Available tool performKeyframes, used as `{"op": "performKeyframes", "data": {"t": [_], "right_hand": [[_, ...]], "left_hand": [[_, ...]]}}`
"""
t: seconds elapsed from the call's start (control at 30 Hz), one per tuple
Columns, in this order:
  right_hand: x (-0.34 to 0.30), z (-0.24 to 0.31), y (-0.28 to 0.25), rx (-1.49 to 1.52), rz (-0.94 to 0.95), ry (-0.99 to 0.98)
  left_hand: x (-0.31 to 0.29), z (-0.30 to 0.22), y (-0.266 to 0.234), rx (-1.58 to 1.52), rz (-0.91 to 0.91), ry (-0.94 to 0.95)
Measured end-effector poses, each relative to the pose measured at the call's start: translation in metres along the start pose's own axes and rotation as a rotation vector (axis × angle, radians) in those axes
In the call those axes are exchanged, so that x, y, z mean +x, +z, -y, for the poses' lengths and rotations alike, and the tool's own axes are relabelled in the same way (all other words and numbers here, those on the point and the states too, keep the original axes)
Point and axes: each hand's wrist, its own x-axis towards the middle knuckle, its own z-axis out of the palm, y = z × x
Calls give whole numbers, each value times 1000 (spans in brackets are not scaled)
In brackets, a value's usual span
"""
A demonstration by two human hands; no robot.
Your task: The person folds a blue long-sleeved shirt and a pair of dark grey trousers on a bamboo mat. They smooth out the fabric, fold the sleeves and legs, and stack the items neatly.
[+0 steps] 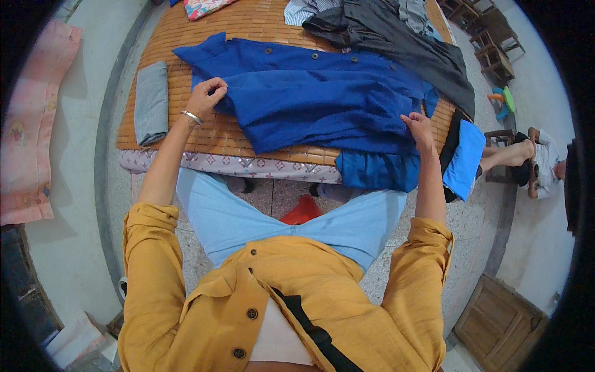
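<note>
A deep blue buttoned garment (316,102), which looks like a shirt, lies spread across a bamboo mat (248,22) on a bed. Dark buttons run along its far side. At its left end, my left hand (207,99) pinches the cloth between thumb and fingers. My right hand (419,130) is closed on the fabric at the right end. Just left of my left hand rests a folded grey garment (152,102). Another blue cloth (375,170) hangs over the near bed edge, partly under the shirt.
Dark trousers (403,46) and a striped cloth (307,11) lie at the far right. A bright blue cloth (465,158) sits on the right edge. Beyond it, a person (517,152) is seated. Wooden stools (494,62) stand farther off. Something red (302,211) is below, between my legs.
</note>
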Motion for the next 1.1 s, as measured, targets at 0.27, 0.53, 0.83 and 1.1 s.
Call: {"op": "performKeyframes", "data": {"t": [0.27, 0.53, 0.83, 1.1], "right_hand": [[-24, 77, -17, 159, -465, -468], [40, -6, 1, -88, -435, -329], [31, -8, 2, 32, -375, -410], [8, 10, 3, -678, -701, -510]], "left_hand": [[13, 23, -20, 10, -80, 96], [21, -30, 38, 449, -422, 405], [-75, -75, 110, 582, 30, 566], [-87, -60, 105, 335, -71, 552]]}}
